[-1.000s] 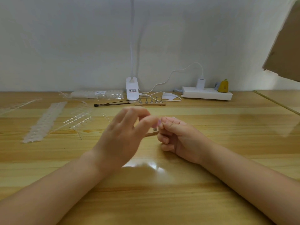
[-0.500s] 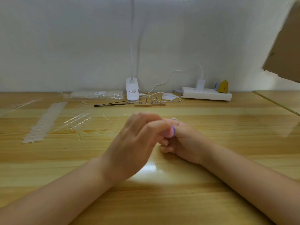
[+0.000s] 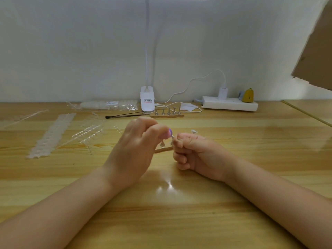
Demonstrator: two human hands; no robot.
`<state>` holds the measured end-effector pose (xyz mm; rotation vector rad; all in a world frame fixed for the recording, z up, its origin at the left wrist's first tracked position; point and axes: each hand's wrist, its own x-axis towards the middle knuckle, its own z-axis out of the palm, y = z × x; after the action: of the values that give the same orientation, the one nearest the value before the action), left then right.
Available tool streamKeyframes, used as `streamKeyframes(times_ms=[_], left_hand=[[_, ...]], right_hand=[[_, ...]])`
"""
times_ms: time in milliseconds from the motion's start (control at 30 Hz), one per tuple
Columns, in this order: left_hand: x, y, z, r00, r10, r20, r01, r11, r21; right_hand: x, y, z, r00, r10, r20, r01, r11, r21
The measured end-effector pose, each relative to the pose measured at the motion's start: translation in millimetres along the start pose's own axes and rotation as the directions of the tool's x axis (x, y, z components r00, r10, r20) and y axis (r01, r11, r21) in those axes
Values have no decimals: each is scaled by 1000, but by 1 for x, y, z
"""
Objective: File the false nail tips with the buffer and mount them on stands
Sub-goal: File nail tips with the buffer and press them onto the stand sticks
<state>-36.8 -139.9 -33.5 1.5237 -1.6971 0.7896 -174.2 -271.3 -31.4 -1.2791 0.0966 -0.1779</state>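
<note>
Left hand (image 3: 133, 150) drawn apart, pinching purple buffer (image 3: 168, 134), right hand (image 3: 195, 152) fisted

Left hand (image 3: 133, 151) pinches a purple buffer (image 3: 168, 133) beside the curled right hand (image 3: 195, 153).

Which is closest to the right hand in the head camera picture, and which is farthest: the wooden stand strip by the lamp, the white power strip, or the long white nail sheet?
From the right hand:
1. Wooden stand strip, behind it, beside the lamp.
2. White power strip, back right against the wall.
3. Long white nail sheet, far left on the table.
</note>
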Motion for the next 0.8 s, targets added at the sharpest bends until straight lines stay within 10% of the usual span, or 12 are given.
streamKeyframes(times_ms=[167, 333, 500, 667, 800], left_hand=[[1, 17, 5, 972, 233, -23, -234, 971, -38], [2, 2, 0, 1000, 24, 18, -25, 999, 39], [1, 14, 6, 971, 238, -20, -238, 971, -25], [1, 0, -1, 999, 33, 22, -34, 999, 31], [3, 16, 3, 971, 237, -34, -238, 971, -29]], right_hand=[[0, 0, 1, 1000, 0, 6, 1, 999, -50], [0, -2, 2, 999, 7, -44, -7, 1000, -10], [0, 0, 1, 1000, 7, 3, -6, 997, -79], [-1, -2, 1, 1000, 6, -19, -7, 1000, -29], [-1, -1, 2, 1000, 10, -4, -11, 996, -84]])
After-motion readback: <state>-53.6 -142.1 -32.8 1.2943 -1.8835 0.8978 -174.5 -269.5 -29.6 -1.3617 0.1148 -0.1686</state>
